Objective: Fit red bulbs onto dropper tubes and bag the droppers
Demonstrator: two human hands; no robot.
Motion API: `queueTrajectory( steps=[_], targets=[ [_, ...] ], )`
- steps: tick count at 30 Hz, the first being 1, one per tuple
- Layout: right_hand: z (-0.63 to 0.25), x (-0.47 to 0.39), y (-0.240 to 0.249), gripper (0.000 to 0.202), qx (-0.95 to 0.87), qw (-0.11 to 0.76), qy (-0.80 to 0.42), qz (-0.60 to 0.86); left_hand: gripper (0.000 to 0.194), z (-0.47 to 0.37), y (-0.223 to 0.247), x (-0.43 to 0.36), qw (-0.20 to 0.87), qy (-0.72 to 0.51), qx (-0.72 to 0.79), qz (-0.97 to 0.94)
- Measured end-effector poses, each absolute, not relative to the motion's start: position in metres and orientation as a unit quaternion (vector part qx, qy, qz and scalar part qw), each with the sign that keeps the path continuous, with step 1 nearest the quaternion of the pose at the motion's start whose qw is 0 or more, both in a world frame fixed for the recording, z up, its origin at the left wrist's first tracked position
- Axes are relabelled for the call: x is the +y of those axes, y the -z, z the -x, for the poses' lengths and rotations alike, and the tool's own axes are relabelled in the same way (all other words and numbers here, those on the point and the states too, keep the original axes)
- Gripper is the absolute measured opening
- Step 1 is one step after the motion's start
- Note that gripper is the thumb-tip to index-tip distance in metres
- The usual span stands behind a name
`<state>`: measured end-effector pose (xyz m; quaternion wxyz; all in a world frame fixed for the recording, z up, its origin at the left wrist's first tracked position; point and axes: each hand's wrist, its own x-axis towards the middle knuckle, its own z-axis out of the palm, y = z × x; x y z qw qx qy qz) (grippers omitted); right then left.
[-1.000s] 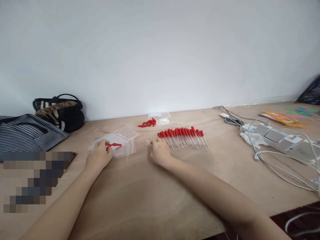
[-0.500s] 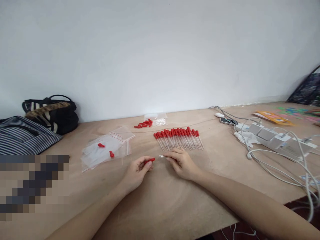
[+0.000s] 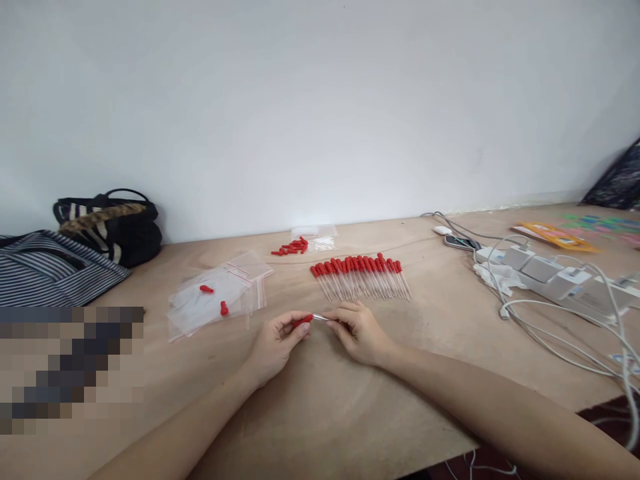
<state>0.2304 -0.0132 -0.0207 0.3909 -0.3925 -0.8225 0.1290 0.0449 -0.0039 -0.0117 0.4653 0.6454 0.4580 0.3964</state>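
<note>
My left hand (image 3: 278,341) pinches a red rubber bulb (image 3: 303,321), its open end facing right. Between the fingertips of my right hand (image 3: 361,333) is a clear glass dropper tube (image 3: 321,318), whose end meets the mouth of the bulb. How far the tube sits inside cannot be made out. Just beyond my right hand, several droppers with red bulbs (image 3: 357,265) lie side by side in a row. Two loose red bulbs, one of them a bulb (image 3: 224,308) near the edge, rest on clear zip bags (image 3: 200,310) to the left.
Farther back lie a pile of red bulbs (image 3: 293,247) and a clear bag of tubes (image 3: 323,241). White chargers and a power strip (image 3: 555,283) with loose cables (image 3: 545,338) occupy the right. A black bag (image 3: 133,230) and a striped bag (image 3: 55,270) stand at the left.
The gap between the tube and the bulb has closed, and the two now touch. My right hand has come slightly nearer my left. The view has shifted a little.
</note>
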Motion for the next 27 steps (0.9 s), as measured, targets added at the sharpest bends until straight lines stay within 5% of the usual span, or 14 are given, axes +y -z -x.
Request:
queueTrajectory(
  steps=[17, 27],
  targets=[
    [-0.235, -0.0115, 0.0236, 0.04, -0.873, 0.353, 0.028, 0.335, 0.028, -0.047, 0.0162, -0.0066, 0.499, -0.428, 0.456, -0.6],
    [-0.2277, -0.0113, 0.0229, 0.032, -0.874, 0.354, 0.02, 0.332, 0.023, -0.0478, 0.0192, -0.0063, 0.492, -0.438, 0.461, -0.595]
  ],
)
